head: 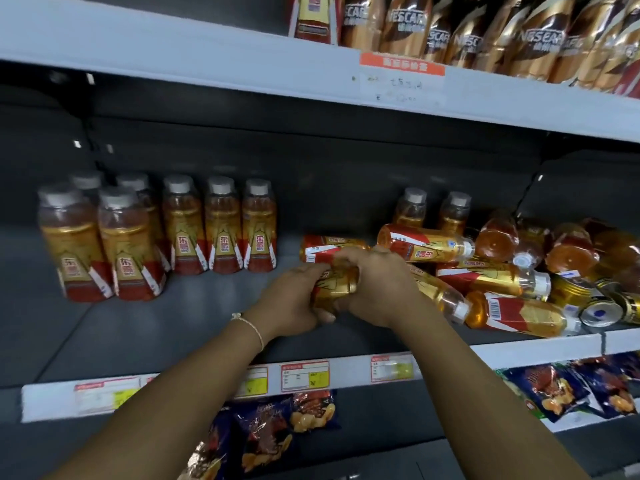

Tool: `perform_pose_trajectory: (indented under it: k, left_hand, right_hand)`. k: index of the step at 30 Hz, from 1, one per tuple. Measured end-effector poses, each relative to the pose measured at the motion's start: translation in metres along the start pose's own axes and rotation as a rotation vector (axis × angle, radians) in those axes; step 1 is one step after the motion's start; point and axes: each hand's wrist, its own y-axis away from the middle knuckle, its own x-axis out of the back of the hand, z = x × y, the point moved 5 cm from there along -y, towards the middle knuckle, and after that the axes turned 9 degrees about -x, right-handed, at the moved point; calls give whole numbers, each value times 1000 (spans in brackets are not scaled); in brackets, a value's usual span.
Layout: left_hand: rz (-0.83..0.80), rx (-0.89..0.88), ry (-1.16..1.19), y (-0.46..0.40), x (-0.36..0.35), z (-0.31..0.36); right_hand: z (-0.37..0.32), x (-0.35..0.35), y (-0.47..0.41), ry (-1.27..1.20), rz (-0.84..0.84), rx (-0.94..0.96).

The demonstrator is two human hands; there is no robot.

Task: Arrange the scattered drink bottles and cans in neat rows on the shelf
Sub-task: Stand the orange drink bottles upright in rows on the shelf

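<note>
Both hands meet at the middle of the grey shelf (173, 327). My left hand (294, 299) and my right hand (377, 289) grip one gold and red drink bottle (337, 284) between them, tilted, just above the shelf floor. Behind it another bottle (325, 247) lies on its side. Several upright bottles (221, 226) with grey caps stand in rows at the left. At the right, a heap of fallen bottles (491, 275) and gold cans (599, 310) lies scattered. Two bottles (433, 209) stand upright behind the heap.
A white shelf edge with price tags (304, 375) runs along the front. The shelf above holds brown coffee bottles (485, 32). Snack bags (277, 431) lie on the shelf below. Bare shelf floor lies between the upright rows and my hands.
</note>
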Motion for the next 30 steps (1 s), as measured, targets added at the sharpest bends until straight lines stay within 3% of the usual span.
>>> perform_pose_trajectory:
  k: [8,11,15,22,30]
  left_hand:
    - [264,193,-16,58,54,-61]
    - [325,258,-39,79,66,-82]
    - [401,355,-33,101,79,-102]
    - [520,414,-19,121,85,-122]
    - [381,304,108,139,84,-147]
  right_hand:
    - [-70,-23,-35,-197,68,48]
    - [-88,-40,-41,-543,30,-53]
    - [-113,-74,-43,-997,-145,-228]
    - [-155,-107,-47,-1060,-165,-180]
    - [-166,-116,-60,-1048,-248,-94]
